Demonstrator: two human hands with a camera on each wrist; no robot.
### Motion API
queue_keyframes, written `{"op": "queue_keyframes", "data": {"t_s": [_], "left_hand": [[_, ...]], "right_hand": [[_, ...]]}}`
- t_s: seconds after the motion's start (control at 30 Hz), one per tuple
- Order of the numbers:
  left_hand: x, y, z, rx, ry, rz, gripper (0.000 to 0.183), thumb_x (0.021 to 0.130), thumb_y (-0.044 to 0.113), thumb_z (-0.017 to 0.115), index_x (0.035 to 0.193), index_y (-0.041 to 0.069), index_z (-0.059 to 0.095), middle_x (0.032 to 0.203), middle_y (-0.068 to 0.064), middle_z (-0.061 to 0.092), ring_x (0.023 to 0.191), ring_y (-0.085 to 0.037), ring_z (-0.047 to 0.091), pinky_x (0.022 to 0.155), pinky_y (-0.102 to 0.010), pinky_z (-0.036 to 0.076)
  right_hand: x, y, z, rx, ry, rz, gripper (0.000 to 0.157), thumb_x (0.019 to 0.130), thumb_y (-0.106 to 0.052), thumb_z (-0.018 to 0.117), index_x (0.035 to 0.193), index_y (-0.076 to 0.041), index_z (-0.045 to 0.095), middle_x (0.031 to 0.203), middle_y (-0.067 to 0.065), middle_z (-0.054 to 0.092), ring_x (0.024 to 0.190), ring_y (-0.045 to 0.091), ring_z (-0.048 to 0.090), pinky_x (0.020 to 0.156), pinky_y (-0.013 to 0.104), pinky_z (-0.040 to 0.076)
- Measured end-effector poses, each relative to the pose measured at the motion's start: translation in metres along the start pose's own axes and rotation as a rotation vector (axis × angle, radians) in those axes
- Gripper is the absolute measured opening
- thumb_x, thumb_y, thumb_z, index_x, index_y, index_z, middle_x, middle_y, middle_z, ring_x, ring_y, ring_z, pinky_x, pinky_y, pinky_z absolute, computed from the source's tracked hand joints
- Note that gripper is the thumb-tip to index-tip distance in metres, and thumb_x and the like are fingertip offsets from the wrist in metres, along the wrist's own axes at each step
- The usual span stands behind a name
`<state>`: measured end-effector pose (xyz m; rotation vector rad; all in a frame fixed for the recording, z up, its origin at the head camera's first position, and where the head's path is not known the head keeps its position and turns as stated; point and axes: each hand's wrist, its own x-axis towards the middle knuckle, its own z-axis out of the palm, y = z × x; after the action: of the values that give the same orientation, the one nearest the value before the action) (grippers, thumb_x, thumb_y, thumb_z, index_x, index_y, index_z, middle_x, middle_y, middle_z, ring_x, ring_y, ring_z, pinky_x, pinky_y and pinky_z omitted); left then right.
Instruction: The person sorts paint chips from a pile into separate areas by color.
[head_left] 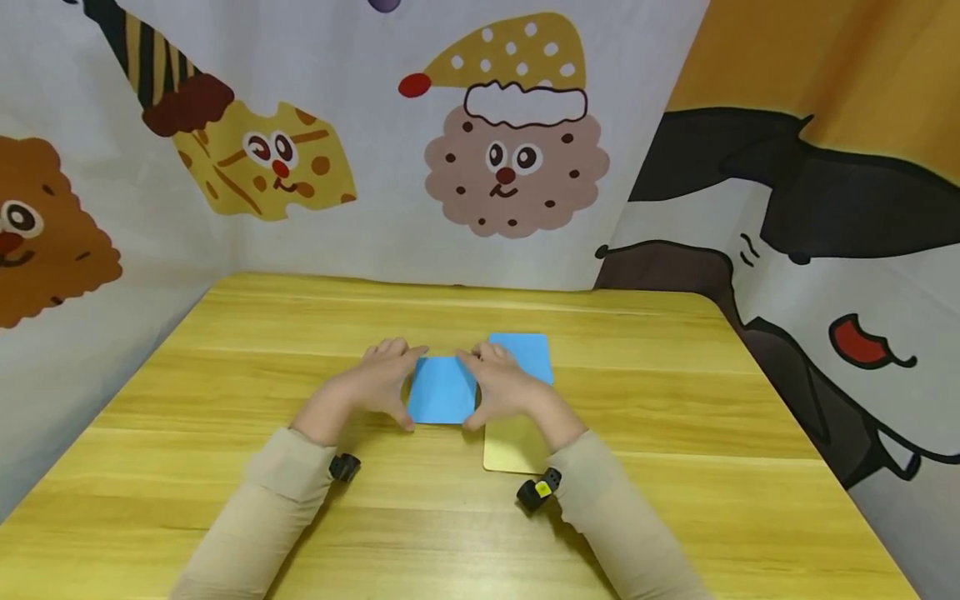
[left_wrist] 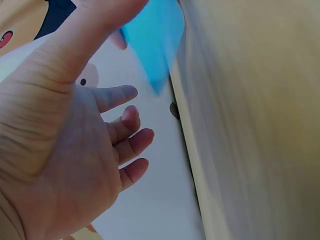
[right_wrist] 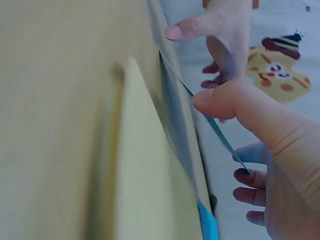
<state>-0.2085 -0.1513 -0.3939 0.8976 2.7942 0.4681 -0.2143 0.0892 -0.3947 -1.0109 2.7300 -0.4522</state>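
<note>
A square blue paper sheet (head_left: 442, 392) lies between my two hands in the head view, its far end tilted up off the table in the right wrist view. My left hand (head_left: 381, 385) spans its left side, thumb at the near corner and forefinger by the far one. On the opposite side my right hand (head_left: 506, 387) holds it likewise. The left wrist view shows the left hand's other fingers (left_wrist: 132, 146) loosely spread. A second blue sheet (head_left: 531, 354) and a yellow sheet (head_left: 513, 446) lie under and beside the right hand, partly hidden by it.
The wooden table (head_left: 187, 400) extends on all sides of the hands. Behind it hangs a white curtain (head_left: 390, 242) with cartoon prints. Small black devices (head_left: 345, 467) sit at both sleeve cuffs.
</note>
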Motion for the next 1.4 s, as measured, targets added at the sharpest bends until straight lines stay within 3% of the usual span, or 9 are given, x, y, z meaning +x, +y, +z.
{"op": "queue_keyframes", "data": {"t_s": [0.17, 0.37, 0.47, 0.77, 1.07, 1.4], "left_hand": [[0.018, 0.008, 0.000, -0.011, 0.009, 0.014, 0.120, 0.055, 0.046, 0.091, 0.147, -0.002, 0.030, 0.109, -0.007, 0.042, 0.096, -0.022, 0.034, 0.085, -0.039, 0.028], [0.037, 0.020, 0.003, -0.035, 0.002, 0.018, 0.127, 0.055, 0.050, 0.090, 0.152, 0.003, 0.021, 0.142, -0.014, 0.034, 0.126, -0.030, 0.030, 0.103, -0.051, 0.024], [0.045, 0.024, 0.005, -0.044, -0.001, 0.029, 0.129, 0.054, 0.050, 0.090, 0.152, 0.004, 0.020, 0.149, -0.015, 0.029, 0.133, -0.033, 0.026, 0.104, -0.055, 0.022], [0.060, 0.029, 0.012, -0.002, 0.021, 0.054, 0.127, 0.055, 0.046, 0.090, 0.152, 0.005, 0.019, 0.146, -0.011, 0.034, 0.128, -0.027, 0.031, 0.098, -0.045, 0.028], [0.064, 0.031, 0.011, -0.006, 0.049, 0.065, 0.115, 0.058, 0.037, 0.089, 0.149, 0.001, 0.028, 0.139, -0.010, 0.038, 0.123, -0.026, 0.032, 0.098, -0.044, 0.028], [0.071, 0.041, 0.011, 0.030, 0.085, 0.089, 0.116, 0.056, 0.045, 0.089, 0.147, 0.000, 0.032, 0.135, -0.011, 0.039, 0.119, -0.026, 0.034, 0.094, -0.041, 0.029]], "right_hand": [[-0.010, 0.019, -0.012, -0.006, 0.027, 0.035, 0.112, 0.063, -0.039, 0.085, 0.150, -0.001, 0.026, 0.134, 0.013, 0.036, 0.121, 0.027, 0.032, 0.102, 0.043, 0.028], [-0.018, 0.032, -0.019, 0.025, 0.079, 0.006, 0.111, 0.061, -0.037, 0.084, 0.149, 0.001, 0.027, 0.133, 0.015, 0.038, 0.119, 0.029, 0.035, 0.098, 0.047, 0.034], [-0.020, 0.036, -0.021, 0.041, 0.097, -0.008, 0.111, 0.062, -0.036, 0.083, 0.149, 0.001, 0.027, 0.129, 0.014, 0.039, 0.114, 0.028, 0.037, 0.094, 0.045, 0.035], [-0.022, 0.038, -0.025, 0.075, 0.118, -0.020, 0.110, 0.061, -0.036, 0.081, 0.149, 0.002, 0.026, 0.131, 0.015, 0.038, 0.116, 0.029, 0.035, 0.098, 0.048, 0.030], [-0.027, 0.047, -0.026, 0.089, 0.112, -0.011, 0.111, 0.062, -0.035, 0.082, 0.150, 0.000, 0.024, 0.133, 0.014, 0.037, 0.118, 0.029, 0.035, 0.099, 0.049, 0.028], [-0.034, 0.059, -0.028, 0.105, 0.116, -0.006, 0.111, 0.062, -0.034, 0.083, 0.151, -0.001, 0.024, 0.136, 0.015, 0.036, 0.121, 0.029, 0.034, 0.098, 0.051, 0.030]]}}
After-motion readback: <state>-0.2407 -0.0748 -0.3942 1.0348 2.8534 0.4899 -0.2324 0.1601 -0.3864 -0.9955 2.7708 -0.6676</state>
